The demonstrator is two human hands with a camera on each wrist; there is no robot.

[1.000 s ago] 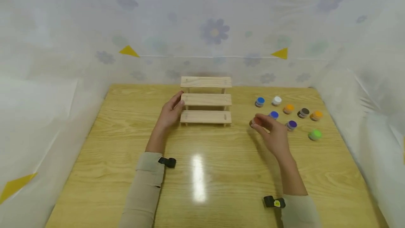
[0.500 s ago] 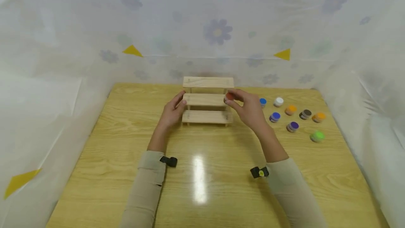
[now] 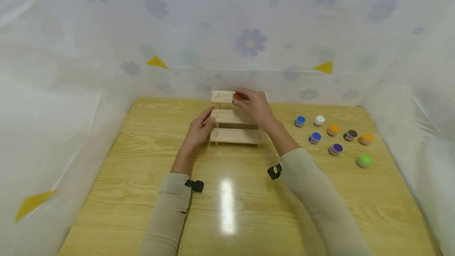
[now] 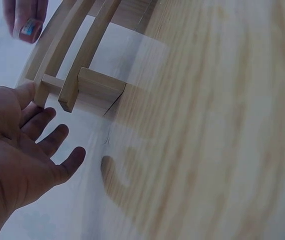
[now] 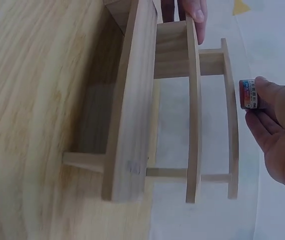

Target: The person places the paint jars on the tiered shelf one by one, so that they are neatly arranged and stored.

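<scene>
A three-tier wooden shelf stand (image 3: 236, 135) stands on the table near the back. At its left end my left hand (image 3: 200, 130) holds the middle tier, the thumb (image 4: 26, 93) on the board and the other fingers loosely spread. My right hand (image 3: 257, 108) pinches a small paint jar (image 3: 237, 98) with a reddish lid between thumb and fingers. In the right wrist view, the labelled jar (image 5: 249, 94) is just off the top tier (image 5: 231, 120), apart from it. My hand hides the right part of that tier in the head view.
Several small paint jars stand on the right of the table (image 3: 142, 204), among them a white-lidded jar (image 3: 319, 120), a purple-lidded jar (image 3: 335, 149) and a green-lidded jar (image 3: 364, 160). A flowered cloth wall (image 3: 199, 34) rises close behind the stand.
My right hand has carried the reddish-lidded jar left and back, from in front of the other jars to the stand's top tier. My left hand stays at the stand's left end.
</scene>
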